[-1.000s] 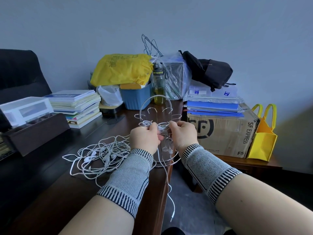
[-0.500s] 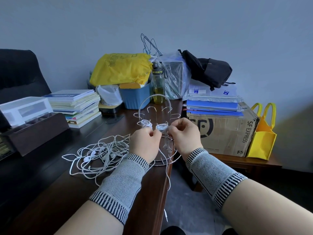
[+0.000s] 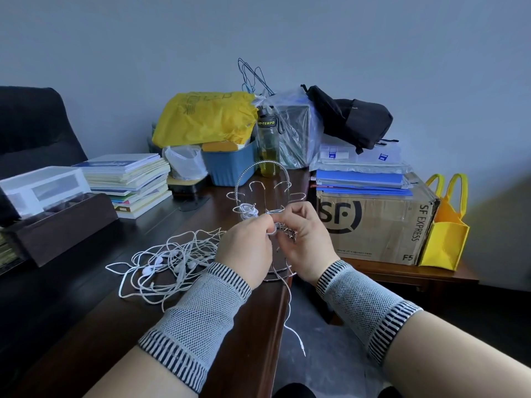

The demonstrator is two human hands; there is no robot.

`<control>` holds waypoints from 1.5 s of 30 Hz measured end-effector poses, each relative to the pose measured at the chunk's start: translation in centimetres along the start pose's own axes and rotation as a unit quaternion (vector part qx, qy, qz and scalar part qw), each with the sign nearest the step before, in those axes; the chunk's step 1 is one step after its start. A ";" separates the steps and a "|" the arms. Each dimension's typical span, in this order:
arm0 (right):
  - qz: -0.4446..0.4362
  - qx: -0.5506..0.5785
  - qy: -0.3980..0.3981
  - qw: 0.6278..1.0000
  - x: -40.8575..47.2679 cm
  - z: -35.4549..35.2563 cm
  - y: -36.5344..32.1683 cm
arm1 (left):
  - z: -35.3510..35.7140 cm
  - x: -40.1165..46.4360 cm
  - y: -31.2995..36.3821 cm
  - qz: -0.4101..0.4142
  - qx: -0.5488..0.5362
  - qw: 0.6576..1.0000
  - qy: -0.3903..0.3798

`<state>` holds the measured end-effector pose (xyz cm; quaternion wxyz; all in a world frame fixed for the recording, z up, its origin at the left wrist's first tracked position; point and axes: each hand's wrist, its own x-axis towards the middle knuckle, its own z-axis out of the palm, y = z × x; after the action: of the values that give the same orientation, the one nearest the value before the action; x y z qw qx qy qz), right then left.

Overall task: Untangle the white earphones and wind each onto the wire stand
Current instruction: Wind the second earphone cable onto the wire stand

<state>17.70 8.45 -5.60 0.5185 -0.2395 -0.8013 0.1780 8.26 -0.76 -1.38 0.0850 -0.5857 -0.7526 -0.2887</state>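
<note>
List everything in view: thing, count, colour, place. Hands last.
wire stand: one, silver, desk's right edge
wound earphone: one, white, on a left hook of the stand
earphone being wound: one, white, plug end dangling off the desk
tangled earphones: several, white, on desk left of the hands
desk: one, dark brown
book stack: one, pale, back left
blue tub: one, behind the stand
yellow bag: one, on the tub
bottle: one, olive, behind the stand
cardboard box: one, brown, right
yellow tote: one, far right
left hand: pinches the cord
right hand: pinches the cord
</note>
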 end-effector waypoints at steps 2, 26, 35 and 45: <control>0.006 0.008 0.028 1.000 0.3 0.0 0.0 | -0.3 0.2 0.0 -0.010 -0.009 1.000 0.010; 0.285 0.304 0.040 0.908 1.8 -0.9 -0.4 | -0.9 1.4 -2.7 -0.115 -0.288 0.950 -0.022; 0.285 0.270 0.032 0.919 2.3 -0.1 -0.8 | -0.3 2.1 -0.8 -0.209 -0.471 0.854 0.076; 0.366 0.271 0.055 0.889 3.4 0.6 -0.8 | -0.7 2.9 -0.7 -0.176 -0.105 0.977 0.055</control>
<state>15.77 9.71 -2.90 0.5043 -0.3755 -0.5480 0.5517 6.63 1.20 0.29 0.0123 -0.4325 -0.8036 -0.4087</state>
